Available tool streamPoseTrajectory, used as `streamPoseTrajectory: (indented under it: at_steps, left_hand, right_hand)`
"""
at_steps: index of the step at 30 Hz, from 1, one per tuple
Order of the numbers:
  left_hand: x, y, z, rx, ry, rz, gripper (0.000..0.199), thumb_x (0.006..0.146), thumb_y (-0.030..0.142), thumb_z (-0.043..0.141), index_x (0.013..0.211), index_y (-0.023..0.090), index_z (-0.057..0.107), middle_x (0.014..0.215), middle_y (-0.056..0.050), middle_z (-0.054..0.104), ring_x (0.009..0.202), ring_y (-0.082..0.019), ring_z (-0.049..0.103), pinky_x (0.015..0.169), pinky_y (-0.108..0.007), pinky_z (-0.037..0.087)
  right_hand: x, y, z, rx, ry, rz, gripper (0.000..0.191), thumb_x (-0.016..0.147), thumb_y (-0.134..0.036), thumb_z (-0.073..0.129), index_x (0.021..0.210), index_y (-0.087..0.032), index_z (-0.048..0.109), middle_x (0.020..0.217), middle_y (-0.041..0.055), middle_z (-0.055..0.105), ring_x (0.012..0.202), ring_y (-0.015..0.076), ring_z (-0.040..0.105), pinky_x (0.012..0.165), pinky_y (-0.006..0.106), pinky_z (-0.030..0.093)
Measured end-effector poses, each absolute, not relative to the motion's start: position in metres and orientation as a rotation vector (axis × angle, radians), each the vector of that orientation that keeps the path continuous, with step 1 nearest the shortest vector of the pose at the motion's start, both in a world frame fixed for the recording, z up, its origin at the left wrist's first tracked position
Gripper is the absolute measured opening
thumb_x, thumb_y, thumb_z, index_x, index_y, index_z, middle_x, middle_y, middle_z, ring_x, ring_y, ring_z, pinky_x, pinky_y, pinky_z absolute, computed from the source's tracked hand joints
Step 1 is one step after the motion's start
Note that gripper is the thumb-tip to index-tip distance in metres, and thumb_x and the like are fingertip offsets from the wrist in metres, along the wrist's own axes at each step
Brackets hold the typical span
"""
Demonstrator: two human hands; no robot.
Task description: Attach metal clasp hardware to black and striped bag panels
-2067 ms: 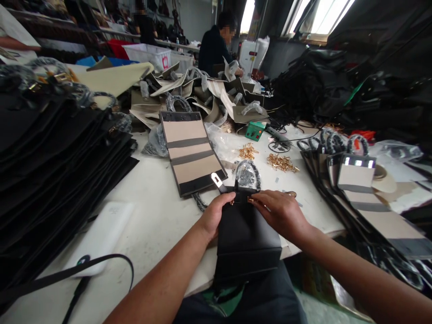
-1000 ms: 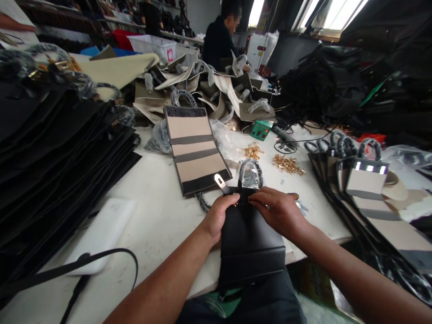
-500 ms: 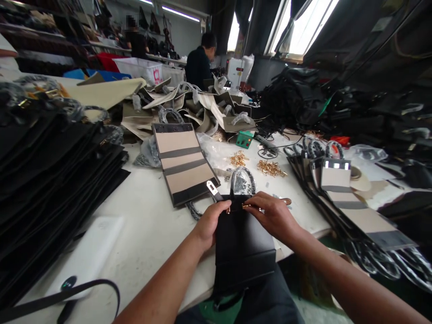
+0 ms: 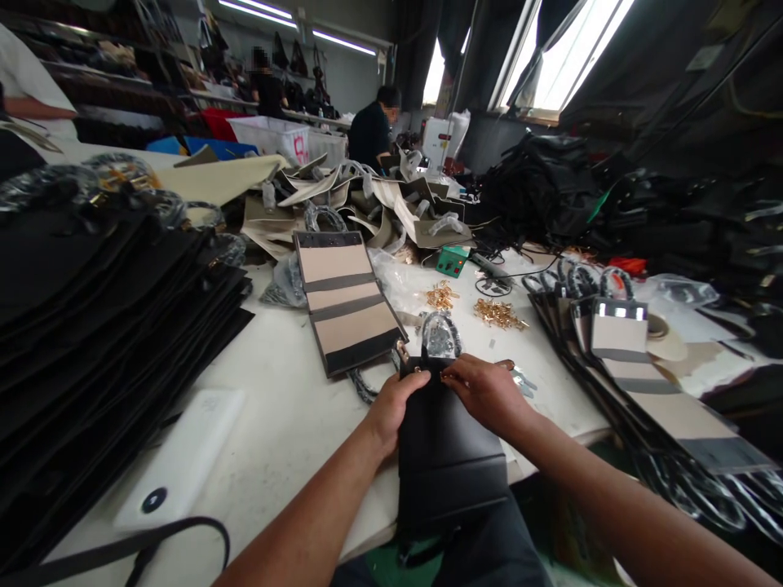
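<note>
A black leather panel (image 4: 453, 456) hangs over the table's front edge onto my lap, its wrapped loop handle (image 4: 441, 336) at the far end. My left hand (image 4: 395, 408) grips the panel's upper left edge, thumb on top. Beside that thumb a small gold-coloured fitting stands at the panel's corner. My right hand (image 4: 486, 391) pinches a small gold metal piece (image 4: 444, 376) against the upper right part of the panel. Two piles of gold hardware, one (image 4: 441, 295) nearer the middle and another (image 4: 498, 314) to its right, lie beyond my hands.
Stacked black panels (image 4: 122, 326) fill the left side. A beige-and-black panel (image 4: 348, 302) lies behind my left hand. More panels (image 4: 648, 367) are piled right. A green box (image 4: 453, 261) and a white power bank (image 4: 180, 456) rest on the table. People are in the background.
The view has shifted, so things appear lower and further right. The metal-ended strap by my left hand has swung to a new angle. Both hands keep their hold.
</note>
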State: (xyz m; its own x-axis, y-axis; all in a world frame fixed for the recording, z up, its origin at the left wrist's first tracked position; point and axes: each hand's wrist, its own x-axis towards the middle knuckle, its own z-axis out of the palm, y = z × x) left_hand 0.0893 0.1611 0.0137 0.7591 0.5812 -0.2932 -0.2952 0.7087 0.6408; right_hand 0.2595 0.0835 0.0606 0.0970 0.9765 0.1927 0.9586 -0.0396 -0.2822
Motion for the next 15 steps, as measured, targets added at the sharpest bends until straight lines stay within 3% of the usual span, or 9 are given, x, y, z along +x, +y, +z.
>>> streamPoseTrajectory:
  at_steps: [5, 10, 15]
  left_hand:
    - [0.081, 0.156, 0.033, 0.996, 0.434, 0.597, 0.025, 0.079, 0.028, 0.078, 0.100, 0.014, 0.075, 0.093, -0.006, 0.075, 0.091, -0.023, 0.067, 0.088, -0.033, 0.049]
    - [0.065, 0.131, 0.074, 0.994, 0.173, 0.493, 0.044, 0.090, 0.038, 0.067, 0.130, 0.019, 0.067, 0.120, -0.010, 0.071, 0.116, -0.032, 0.062, 0.101, -0.040, 0.047]
    - [0.061, 0.080, 0.108, 1.116, 0.122, 0.554, 0.069, 0.090, 0.061, 0.062, 0.148, 0.024, 0.053, 0.147, -0.011, 0.057, 0.138, -0.038, 0.046, 0.117, -0.045, 0.036]
  right_hand:
    - [0.254, 0.061, 0.073, -1.816, -1.724, 0.061, 0.017, 0.097, -0.022, 0.057, 0.106, -0.023, 0.073, 0.094, 0.0052, 0.073, 0.083, 0.0199, 0.070, 0.075, 0.032, 0.051]
    - [0.241, 0.021, 0.101, -1.835, -1.438, 0.127, 0.028, 0.091, -0.026, 0.064, 0.117, -0.026, 0.072, 0.112, 0.0078, 0.075, 0.104, 0.0270, 0.070, 0.088, 0.039, 0.056]
    - [0.218, -0.035, 0.119, -1.748, -1.027, 0.511, 0.055, 0.091, -0.046, 0.067, 0.142, -0.029, 0.059, 0.141, 0.0088, 0.063, 0.133, 0.0334, 0.056, 0.115, 0.054, 0.040]
